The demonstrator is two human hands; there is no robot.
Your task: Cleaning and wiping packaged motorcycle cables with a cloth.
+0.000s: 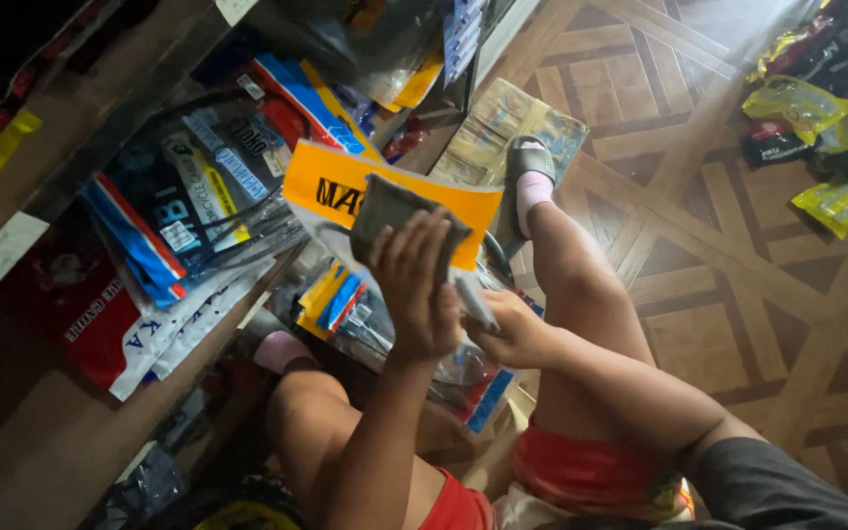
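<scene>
The left hand [414, 290] is pressing a grey cloth [395, 211] onto an orange-topped clear packet [345, 191] — its grip closed on the cloth — while the right hand [512, 334] is clasping the packet's lower edge; shelf packets [198, 186] are lying untouched — wiping looks midway.

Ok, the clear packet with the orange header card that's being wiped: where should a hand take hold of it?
Grip the lower edge of the packet, coming from below on the right, where the right hand already pinches it. The left hand presses a grey cloth on the orange card, so the upper face is taken. The packet is flat and tilted up, leaving its lower edge free. This is a judgement from one view.
</scene>
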